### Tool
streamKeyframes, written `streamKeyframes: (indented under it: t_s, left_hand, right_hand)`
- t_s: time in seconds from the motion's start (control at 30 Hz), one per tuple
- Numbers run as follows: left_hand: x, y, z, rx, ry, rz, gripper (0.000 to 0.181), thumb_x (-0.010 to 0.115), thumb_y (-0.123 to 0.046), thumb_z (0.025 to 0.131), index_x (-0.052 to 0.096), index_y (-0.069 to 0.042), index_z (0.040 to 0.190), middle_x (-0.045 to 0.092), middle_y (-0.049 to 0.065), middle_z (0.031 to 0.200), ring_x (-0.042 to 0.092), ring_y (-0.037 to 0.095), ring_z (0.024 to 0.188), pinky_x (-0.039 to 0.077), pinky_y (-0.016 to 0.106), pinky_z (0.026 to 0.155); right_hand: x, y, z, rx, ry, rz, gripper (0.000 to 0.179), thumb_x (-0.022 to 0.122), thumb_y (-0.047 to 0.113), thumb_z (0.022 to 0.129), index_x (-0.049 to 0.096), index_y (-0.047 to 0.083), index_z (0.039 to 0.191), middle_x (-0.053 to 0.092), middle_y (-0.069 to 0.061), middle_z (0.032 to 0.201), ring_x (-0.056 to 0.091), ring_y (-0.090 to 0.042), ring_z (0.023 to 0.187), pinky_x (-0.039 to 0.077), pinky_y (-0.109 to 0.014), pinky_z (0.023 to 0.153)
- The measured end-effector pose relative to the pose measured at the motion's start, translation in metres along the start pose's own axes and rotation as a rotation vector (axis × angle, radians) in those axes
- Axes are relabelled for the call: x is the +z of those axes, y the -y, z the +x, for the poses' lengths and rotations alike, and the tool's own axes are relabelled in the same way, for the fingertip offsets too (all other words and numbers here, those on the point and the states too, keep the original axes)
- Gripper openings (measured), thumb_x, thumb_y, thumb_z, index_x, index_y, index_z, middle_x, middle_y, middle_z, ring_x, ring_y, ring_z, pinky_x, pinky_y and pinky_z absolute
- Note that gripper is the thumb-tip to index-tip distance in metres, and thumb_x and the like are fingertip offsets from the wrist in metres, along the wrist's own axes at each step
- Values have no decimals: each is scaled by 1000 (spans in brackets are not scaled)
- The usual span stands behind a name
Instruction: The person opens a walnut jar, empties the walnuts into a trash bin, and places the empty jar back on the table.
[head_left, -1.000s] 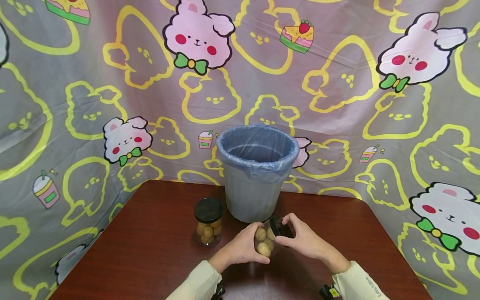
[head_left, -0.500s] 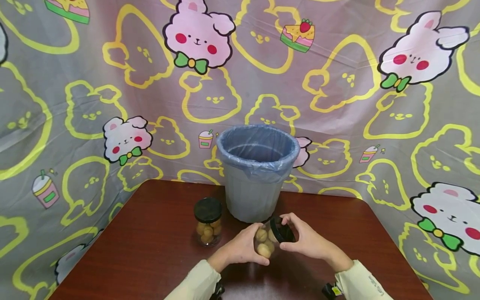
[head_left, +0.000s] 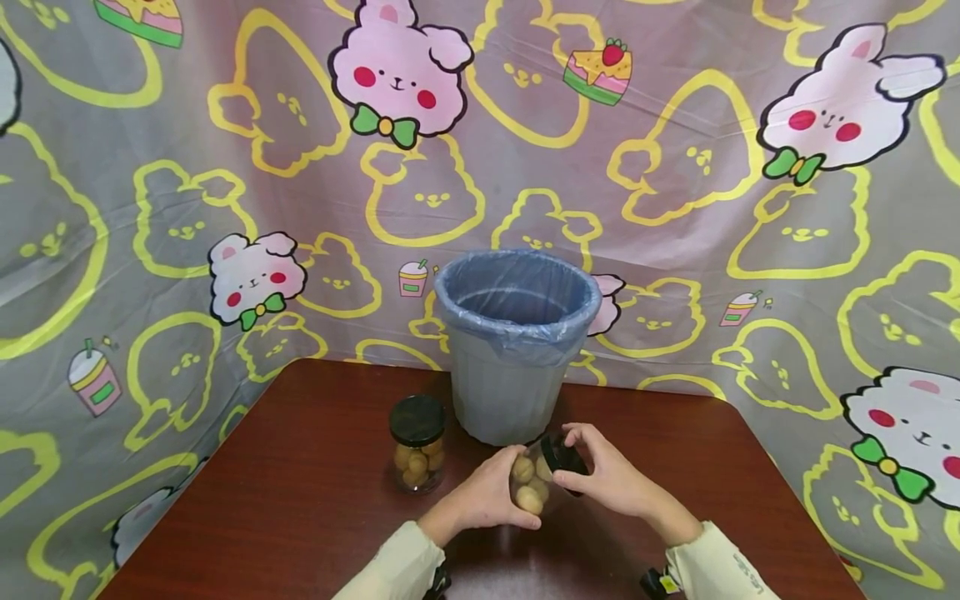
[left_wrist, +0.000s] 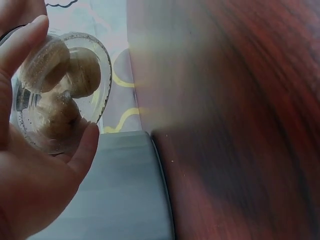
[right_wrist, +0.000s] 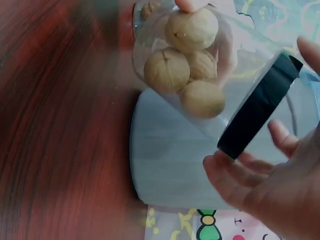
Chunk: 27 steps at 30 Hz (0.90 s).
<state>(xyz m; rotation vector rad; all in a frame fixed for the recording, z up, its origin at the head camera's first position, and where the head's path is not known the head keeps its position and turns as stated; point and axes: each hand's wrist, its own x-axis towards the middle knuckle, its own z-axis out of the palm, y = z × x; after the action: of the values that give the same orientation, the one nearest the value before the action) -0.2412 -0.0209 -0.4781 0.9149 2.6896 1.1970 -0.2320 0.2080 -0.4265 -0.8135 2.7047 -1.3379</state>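
Observation:
A clear jar (head_left: 531,479) of walnuts is held tilted above the table, its black lid (right_wrist: 260,107) towards the right. My left hand (head_left: 483,493) grips the jar's body round its base end; the left wrist view shows thumb and fingers round the clear bottom. My right hand (head_left: 613,479) has its thumb and fingers round the rim of the lid, which sits on the jar. Several walnuts (right_wrist: 185,65) lie bunched towards the jar's base. A second lidded jar (head_left: 417,442) of walnuts stands upright on the table, left of my hands.
A grey bin (head_left: 506,392) with a blue liner (head_left: 517,337) stands on the table just beyond my hands. The dark red wooden table (head_left: 315,500) ends at a patterned cloth backdrop (head_left: 300,200) behind and at both sides.
My right hand's fingers have shifted round the lid and back, turning slightly against it. The left hand and the jar's body have stayed nearly in place.

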Motion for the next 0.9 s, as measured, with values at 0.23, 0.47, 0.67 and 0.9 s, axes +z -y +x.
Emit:
streamKeyframes:
  t_s: [0.23, 0.47, 0.67, 0.9]
  left_hand:
    - [1, -1, 0, 3, -6, -2, 91, 87, -36, 62, 40, -4, 134, 50, 4, 124, 49, 16, 110, 42, 34, 92]
    - [0, 0, -1, 11, -2, 1, 90, 88, -36, 62, 41, -5, 133, 50, 3, 123, 50, 16, 110, 42, 34, 92]
    - [-4, 1, 0, 7, 25, -10, 91, 87, -38, 62, 41, -6, 133, 50, 2, 123, 50, 14, 108, 42, 33, 92]
    - [-5, 1, 1, 11, 56, -28, 92, 86, -41, 63, 40, -6, 134, 50, 2, 124, 50, 14, 109, 42, 33, 92]
  right_hand:
    - [1, 0, 1, 50, 28, -70, 50, 70, 36, 85, 42, 4, 111, 51, -10, 91, 48, -24, 73, 40, -26, 58]
    - [0, -2, 0, -42, 62, 78, 47, 73, 18, 84, 40, 4, 114, 51, -15, 114, 56, -26, 91, 50, -31, 68]
    - [-3, -5, 0, -114, 71, 72, 49, 75, 18, 81, 42, 9, 115, 47, -14, 128, 53, -32, 107, 47, -35, 84]
    - [-5, -10, -1, -187, 40, 18, 50, 79, 15, 76, 46, 13, 113, 48, -5, 132, 50, -24, 115, 42, -37, 96]
